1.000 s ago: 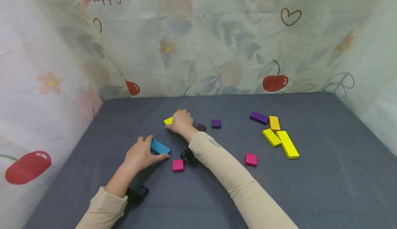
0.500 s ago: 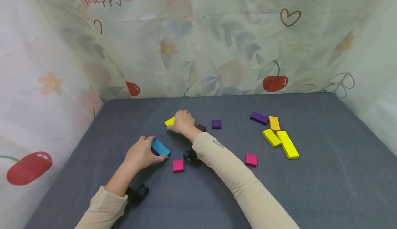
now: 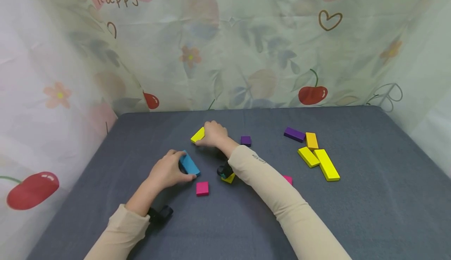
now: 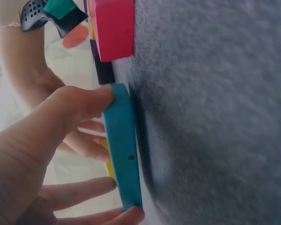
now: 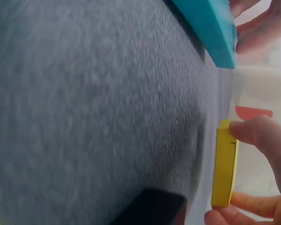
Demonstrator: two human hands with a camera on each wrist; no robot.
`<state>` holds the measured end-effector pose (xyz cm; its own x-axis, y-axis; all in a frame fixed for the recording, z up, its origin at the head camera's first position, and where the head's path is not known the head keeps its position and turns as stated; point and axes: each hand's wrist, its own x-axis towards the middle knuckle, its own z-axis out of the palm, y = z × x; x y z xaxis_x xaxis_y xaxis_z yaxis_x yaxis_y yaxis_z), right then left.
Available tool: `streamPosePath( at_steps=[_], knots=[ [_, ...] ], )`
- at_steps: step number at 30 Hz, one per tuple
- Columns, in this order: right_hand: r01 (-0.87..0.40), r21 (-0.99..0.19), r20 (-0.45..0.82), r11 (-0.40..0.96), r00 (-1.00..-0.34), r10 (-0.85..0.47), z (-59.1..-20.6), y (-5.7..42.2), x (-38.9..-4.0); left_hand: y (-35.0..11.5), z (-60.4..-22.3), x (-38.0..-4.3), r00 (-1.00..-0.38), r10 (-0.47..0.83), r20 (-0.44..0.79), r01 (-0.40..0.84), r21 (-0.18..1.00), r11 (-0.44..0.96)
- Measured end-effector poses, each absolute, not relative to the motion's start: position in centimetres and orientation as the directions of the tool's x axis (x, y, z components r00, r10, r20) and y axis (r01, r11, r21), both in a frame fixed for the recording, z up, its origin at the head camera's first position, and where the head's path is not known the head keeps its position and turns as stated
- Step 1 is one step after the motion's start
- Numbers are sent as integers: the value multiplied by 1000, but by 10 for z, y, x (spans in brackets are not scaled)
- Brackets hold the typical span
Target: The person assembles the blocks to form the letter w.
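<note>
While your left hand (image 3: 166,172) pinches the blue block (image 3: 190,163) end to end, your right hand (image 3: 215,134) grips the yellow block (image 3: 198,135) beyond it, long axes slanting oppositely.

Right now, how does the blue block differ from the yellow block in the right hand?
The left hand pinches the blue block; the right hand pinches the yellow block. The blue block is nearer, the yellow block farther back. Both are oblong and gripped by their ends.

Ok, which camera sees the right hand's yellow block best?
Right wrist: the yellow block looks close and nearly whole. Head shows it small, partly behind the right hand; left wrist, only a bit behind the blue block.
</note>
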<state>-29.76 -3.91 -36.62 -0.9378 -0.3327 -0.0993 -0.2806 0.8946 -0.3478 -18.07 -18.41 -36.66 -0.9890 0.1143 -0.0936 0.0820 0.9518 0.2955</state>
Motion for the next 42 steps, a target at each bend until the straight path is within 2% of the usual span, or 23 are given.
streamPosePath(
  at_steps=[13,25,42],
  knots=[
    [-424,-381,-92,821,-866,-491,-359,-24,-303,-164,-362,-187,-971,189,-148,132,327,936],
    [-561,-422,-90,713,-756,-648,-358,-16,-307,-152,-365,-190,-955,245,-166,175,351,920],
    [-634,-444,-126,633,-656,-744,-360,-10,-308,-149,-369,-186,-939,280,-201,184,395,900]
  ],
)
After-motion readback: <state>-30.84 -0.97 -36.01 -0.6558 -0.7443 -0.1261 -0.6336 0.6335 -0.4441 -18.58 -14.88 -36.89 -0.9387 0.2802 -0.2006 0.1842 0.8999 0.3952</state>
